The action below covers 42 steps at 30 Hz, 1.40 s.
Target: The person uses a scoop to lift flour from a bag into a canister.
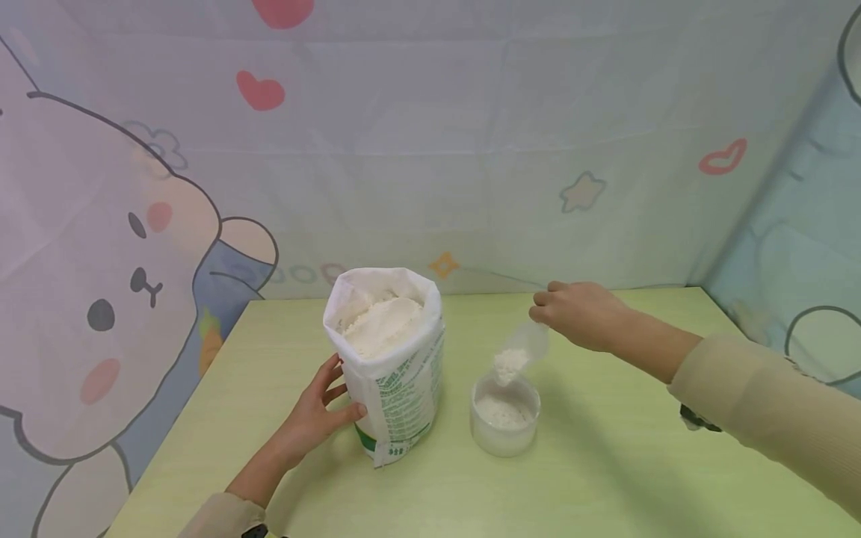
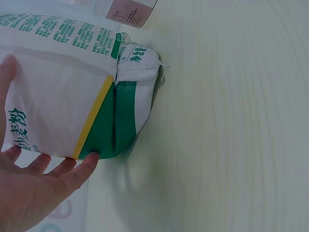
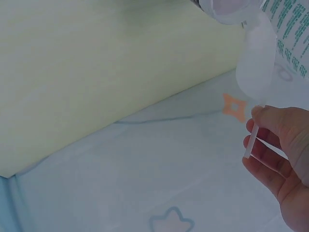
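An open white bag of flour with green print stands upright on the table, full nearly to its folded rim. My left hand holds its side, thumb on one face and fingers spread along another. To the right of the bag is a small translucent jar with flour inside. My right hand pinches the thin handle of a translucent plastic scoop. Tilted down, the scoop has its mouth right over the jar's rim, and a clump of flour lies at its lip.
The pale yellow-green table extends round the bag and jar. A printed cloth backdrop with hearts and a cartoon animal hangs along the table's far edge, and another printed cloth hangs at the right.
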Tool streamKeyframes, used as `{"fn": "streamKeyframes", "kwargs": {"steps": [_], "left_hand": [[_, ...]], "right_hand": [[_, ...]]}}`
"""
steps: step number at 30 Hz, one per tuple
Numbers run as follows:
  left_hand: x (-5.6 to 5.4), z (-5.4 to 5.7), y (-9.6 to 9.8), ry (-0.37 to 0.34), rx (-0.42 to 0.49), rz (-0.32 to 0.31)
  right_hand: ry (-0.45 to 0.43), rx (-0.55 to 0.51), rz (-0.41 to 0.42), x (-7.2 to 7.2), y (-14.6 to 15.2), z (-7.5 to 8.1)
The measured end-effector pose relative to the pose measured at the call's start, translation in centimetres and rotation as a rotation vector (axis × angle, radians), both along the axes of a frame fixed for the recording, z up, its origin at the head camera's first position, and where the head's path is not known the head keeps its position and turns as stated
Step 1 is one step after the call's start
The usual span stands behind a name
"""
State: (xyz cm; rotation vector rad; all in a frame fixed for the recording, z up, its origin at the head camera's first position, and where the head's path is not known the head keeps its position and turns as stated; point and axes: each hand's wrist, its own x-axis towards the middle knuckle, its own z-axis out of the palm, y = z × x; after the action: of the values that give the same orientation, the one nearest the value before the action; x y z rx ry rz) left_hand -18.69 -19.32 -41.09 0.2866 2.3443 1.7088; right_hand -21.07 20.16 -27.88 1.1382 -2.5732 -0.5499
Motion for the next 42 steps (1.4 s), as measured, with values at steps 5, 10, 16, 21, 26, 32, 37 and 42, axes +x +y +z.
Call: {"fn": "streamKeyframes", "kwargs": {"steps": [5,10,16,21,26,32,37,42], "left_hand": [[-0.1,-0.1,0.0,0.001,-0.003,-0.001],[-0.2,-0.3,-0.1,0.002,0.000,-0.005],[-0.3,-0.6,-0.2,-0.010,0.002,0.009],[-0.3,-0.8,-0.3,-0.010,-0.003,0.012],[-0.4,-0.9,-0.3,-0.007,-0.001,0.012],[-0.4,-0.9,-0.3,-0.003,-0.004,0.013],[-0.4,-0.8,-0.3,0.000,-0.003,0.013],[-0.4,-0.7,-0.3,0.005,-0.004,0.009]], "right_hand": [[0.036,0.075,0.008,0.0,-0.5,0.1],[0.079,0.136,0.041,0.1,-1.0,0.1],[0.162,0.158,0.105,0.2,-1.2,-0.2],[0.202,0.162,0.144,0.3,-1.5,-0.2],[0.241,0.212,0.169,0.4,-1.9,-0.1],[0.278,0.287,0.192,0.5,-2.1,0.0],[0.318,0.323,0.225,0.6,-2.2,-0.2],[0.302,0.306,0.216,0.7,-2.3,-0.3]]}}
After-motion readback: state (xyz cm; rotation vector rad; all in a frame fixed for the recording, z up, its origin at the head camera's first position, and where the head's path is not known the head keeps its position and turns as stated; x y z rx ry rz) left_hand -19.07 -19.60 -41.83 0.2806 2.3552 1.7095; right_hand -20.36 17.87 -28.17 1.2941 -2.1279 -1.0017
